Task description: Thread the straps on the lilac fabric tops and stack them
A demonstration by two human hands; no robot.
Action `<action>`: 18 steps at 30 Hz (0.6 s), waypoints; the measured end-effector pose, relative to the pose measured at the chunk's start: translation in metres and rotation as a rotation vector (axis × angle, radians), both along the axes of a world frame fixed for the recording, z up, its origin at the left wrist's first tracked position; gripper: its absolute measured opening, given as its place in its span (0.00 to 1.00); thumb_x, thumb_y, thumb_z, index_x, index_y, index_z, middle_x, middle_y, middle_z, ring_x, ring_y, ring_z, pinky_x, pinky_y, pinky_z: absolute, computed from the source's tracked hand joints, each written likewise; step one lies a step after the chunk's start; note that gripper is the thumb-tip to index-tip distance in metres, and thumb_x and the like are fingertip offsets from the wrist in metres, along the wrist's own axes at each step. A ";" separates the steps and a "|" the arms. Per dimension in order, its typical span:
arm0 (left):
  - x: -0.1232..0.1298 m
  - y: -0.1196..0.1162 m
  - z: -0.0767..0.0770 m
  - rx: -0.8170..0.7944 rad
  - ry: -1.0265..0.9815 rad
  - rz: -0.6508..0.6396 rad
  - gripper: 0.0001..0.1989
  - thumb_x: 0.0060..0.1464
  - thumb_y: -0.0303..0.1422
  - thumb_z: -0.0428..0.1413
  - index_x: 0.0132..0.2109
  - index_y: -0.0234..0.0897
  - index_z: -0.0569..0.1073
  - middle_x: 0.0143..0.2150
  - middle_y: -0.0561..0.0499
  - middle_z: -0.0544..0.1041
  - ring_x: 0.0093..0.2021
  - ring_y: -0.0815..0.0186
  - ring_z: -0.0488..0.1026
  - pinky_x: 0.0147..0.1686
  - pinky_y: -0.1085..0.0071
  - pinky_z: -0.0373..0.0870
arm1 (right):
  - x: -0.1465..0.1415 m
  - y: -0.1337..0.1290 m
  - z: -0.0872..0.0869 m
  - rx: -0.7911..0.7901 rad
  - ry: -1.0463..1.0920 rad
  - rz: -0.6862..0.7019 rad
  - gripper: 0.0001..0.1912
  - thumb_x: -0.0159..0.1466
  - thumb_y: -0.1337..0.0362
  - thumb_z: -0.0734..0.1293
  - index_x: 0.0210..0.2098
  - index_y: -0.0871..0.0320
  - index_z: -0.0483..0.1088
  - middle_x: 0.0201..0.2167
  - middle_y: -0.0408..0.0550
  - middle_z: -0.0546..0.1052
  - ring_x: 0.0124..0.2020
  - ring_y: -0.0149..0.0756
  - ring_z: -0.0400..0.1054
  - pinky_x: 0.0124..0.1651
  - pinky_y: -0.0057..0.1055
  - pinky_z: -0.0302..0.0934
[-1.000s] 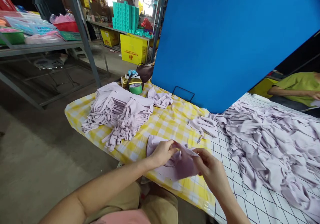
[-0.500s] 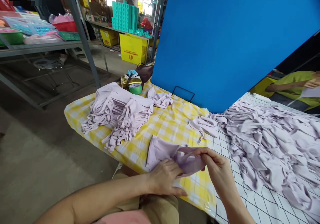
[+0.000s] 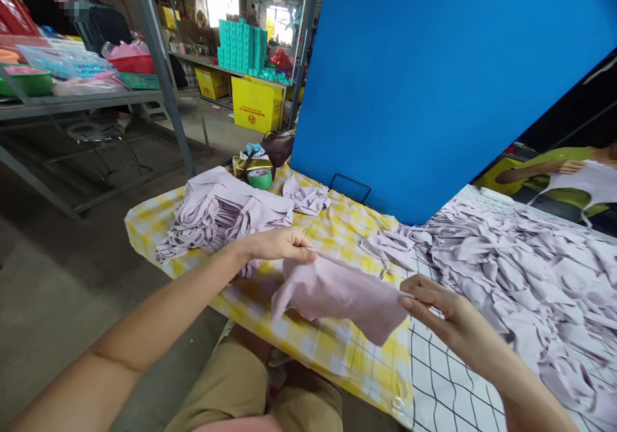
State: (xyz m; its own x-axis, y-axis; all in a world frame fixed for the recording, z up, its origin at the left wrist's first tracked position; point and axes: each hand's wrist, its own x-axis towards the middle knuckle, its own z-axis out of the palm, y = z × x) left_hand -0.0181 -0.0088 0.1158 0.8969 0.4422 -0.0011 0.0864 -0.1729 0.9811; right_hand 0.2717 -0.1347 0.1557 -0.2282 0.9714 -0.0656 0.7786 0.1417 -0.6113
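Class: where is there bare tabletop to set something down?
Bare yellow cloth lies between the small bundle and the held piece, and along the front edge below it; bare white grid cloth, between yellow cloth and right forearm. Crowded: left stack, right heap.

The left hand [image 3: 284, 244] has risen; the lilac cloth [image 3: 342, 290], partly lying on the counter [image 3: 357, 368] a moment ago, now hangs stretched across to the right hand [image 3: 436, 306].

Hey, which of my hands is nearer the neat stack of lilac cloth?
Left. In view, your left hand overlaps the near right edge of the stack; your right hand is farther right, across the held piece.
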 end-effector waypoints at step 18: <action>0.053 -0.007 0.052 0.248 0.070 -0.096 0.13 0.49 0.41 0.57 0.34 0.34 0.74 0.30 0.53 0.71 0.30 0.71 0.67 0.27 0.77 0.60 | -0.058 0.030 0.006 -0.198 0.530 -0.015 0.21 0.54 0.47 0.67 0.20 0.60 0.65 0.17 0.38 0.60 0.20 0.25 0.51 0.22 0.24 0.45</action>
